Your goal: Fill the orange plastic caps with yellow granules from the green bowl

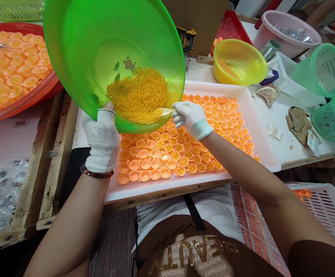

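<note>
Tilted towards me, a green basin (77, 50) is gripped at its lower rim by my gloved left hand (102, 134). Small yellow beads (138, 94) are heaped in its lower side. In the gloved fingers of my right hand (190, 118) is a pale spoon (164, 111), its tip among the beads. Below both hands lies a white tray (267, 154) with rows of small orange cups (146, 164). Several cups towards the middle and right hold yellow beads; those at the left look bare inside. The basin hides the tray's far left part.
At the left stands a red basin (58, 82) full of orange cups. A yellow bowl (239, 61), a pink tub (271, 29) and green baskets (319, 71) stand at the right. A brown cloth (298, 125) lies on the table. Below right is a white crate (329, 204).
</note>
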Tool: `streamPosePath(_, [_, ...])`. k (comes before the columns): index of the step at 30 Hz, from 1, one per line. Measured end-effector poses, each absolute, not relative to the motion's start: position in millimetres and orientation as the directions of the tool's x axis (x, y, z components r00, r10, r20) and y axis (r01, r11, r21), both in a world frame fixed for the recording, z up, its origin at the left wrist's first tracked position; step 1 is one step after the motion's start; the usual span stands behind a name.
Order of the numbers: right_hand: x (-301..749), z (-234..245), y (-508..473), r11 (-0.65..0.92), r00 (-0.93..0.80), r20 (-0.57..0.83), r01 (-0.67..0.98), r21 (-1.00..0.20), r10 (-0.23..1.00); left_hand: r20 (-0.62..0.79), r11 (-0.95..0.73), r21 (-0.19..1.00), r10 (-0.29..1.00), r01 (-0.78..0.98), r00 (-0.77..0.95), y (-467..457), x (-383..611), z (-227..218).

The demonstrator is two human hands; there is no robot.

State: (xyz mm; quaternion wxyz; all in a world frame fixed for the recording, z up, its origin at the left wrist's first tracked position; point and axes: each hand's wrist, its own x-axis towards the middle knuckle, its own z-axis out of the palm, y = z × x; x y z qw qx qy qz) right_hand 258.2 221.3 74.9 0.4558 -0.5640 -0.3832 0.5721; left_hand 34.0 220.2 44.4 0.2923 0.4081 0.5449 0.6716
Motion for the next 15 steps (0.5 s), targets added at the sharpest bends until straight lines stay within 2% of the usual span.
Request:
streamPosePath(3, [267.0, 78.6, 203.2, -0.304, -0.017, -0.304, -0.041, -0.952, 0.953, 0.257, -0.327, 0.944, 0.805, -0.04, -0.535, 224.1, 33.8, 42.2])
streamPosePath(8, [259.0, 70.9, 183.1, -0.216, -0.026, -0.224, 0.177, -0.96, 0.974, 0.267, -0.337, 0.941, 0.78, -0.02, -0.566, 229.1, 29.2, 38.3])
streamPosePath(11, [253.1, 61.7, 177.6, 0.034, -0.142, -0.031, 0.433, -0.901, 0.989, 0.259, -0.341, 0.939, 0.774, -0.036, -0.577, 230.5, 25.2, 33.7])
streamPosePath(13, [253.4, 59.3, 175.0, 0.259, -0.295, 0.1, 0.57, -0.78, 0.95, 0.266, -0.32, 0.947, 0.786, 0.001, -0.557, 232.2, 21.9, 28.4])
streamPosePath(15, [256.2, 62.2, 175.5, 0.409, -0.391, 0.186, 0.629, -0.661, 0.902, 0.305, -0.28, 0.952, 0.814, 0.126, -0.495, 234.8, 18.0, 21.5])
